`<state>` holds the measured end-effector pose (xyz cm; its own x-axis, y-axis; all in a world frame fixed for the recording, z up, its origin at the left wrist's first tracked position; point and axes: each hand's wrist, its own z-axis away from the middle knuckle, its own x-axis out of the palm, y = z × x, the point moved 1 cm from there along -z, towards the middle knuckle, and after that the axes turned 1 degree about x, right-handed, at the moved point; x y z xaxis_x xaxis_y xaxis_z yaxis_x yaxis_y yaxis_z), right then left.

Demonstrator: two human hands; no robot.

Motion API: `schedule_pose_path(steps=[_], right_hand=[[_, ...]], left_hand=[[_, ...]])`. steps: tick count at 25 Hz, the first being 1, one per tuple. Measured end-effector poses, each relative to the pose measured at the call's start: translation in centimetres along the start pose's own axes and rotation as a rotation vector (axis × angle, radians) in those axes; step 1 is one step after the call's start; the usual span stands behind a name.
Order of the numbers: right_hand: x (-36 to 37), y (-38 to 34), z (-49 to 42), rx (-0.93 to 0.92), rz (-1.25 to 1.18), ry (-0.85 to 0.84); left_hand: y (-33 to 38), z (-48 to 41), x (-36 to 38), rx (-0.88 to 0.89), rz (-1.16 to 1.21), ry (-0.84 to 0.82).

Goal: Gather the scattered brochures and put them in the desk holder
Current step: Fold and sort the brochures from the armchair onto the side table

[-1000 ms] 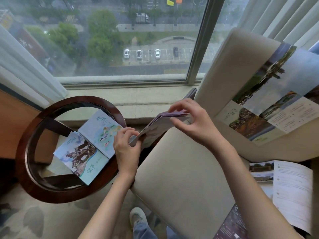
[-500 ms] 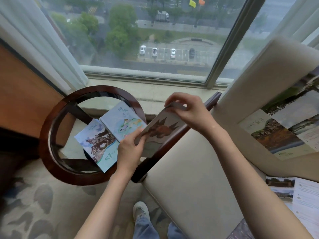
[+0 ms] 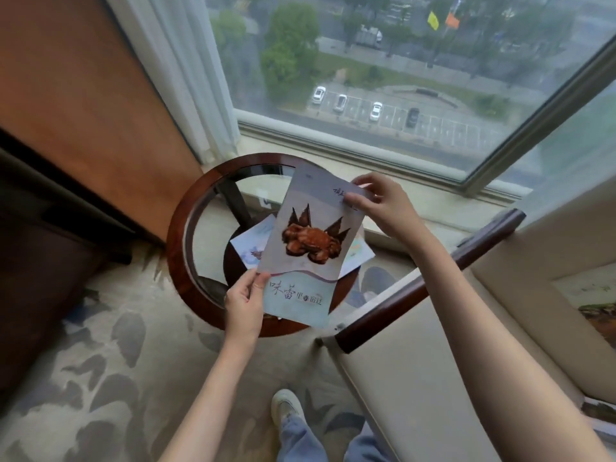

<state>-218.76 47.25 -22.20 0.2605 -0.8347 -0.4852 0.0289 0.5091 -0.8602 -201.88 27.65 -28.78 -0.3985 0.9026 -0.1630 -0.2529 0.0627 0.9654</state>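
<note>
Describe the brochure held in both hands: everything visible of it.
The brochure is tall, glossy-looking paper. Its pale grey cover shows a brown cooked dish with dark pointed shapes; below a wavy purple line, a blue-green band carries Chinese characters. It is held face up, slanted, above the round table. The left hand pinches its lower left edge, the right hand its top right corner.

Round side table (image 3: 173, 248), dark wood rim, glass top: near centre. Window (image 3: 400, 78) at 12 to 1 o'clock; through it four parked cars (image 3: 376, 111) and two flags (image 3: 433, 20). White curtain (image 3: 186, 78) at 11 o'clock, wood panel (image 3: 83, 95) at 10. Cream armchair (image 3: 416, 378) at 4 o'clock, its dark wood armrest (image 3: 416, 288) toward the table. Patterned carpet (image 3: 100, 378) at 7 o'clock; white shoe (image 3: 286, 406) and jeans leg (image 3: 300, 441) at 6.
</note>
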Motion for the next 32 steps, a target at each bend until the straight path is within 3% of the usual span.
schedule_pose_path(steps=[3, 5, 9, 14, 17, 22, 28, 32], right_hand=[[5.3, -0.4, 0.1, 0.255, -0.342, -0.013], [9.2, -0.4, 0.4, 0.344, -0.401, -0.123], [16.1, 1.3, 2.5, 0.393, -0.184, -0.355], [18.1, 5.3, 1.9, 0.398, 0.051, -0.271], [18.0, 7.4, 1.2, 0.369, 0.292, -0.210], [18.2, 10.7, 0.0, 0.332, 0.457, -0.139], [20.1, 12.2, -0.2, 0.257, 0.739, -0.120], [21.1, 12.0, 0.6, 0.294, 0.830, -0.108]], left_hand=[[-2.0, -0.2, -2.7, -0.096, 0.072, 0.043], [-3.2, -0.7, -3.9, -0.172, 0.138, 0.111], [-5.8, -2.4, -5.4, -0.326, 0.226, 0.293], [-9.4, -3.5, -4.2, -0.532, 0.209, 0.229], [-11.0, -3.8, -2.8, -0.575, 0.004, 0.063], [-12.4, -5.3, -0.6, -0.583, -0.325, -0.192], [-13.8, -6.4, 0.7, -0.571, -0.575, -0.257], [-12.2, -6.3, 1.5, -0.517, -0.726, -0.081]])
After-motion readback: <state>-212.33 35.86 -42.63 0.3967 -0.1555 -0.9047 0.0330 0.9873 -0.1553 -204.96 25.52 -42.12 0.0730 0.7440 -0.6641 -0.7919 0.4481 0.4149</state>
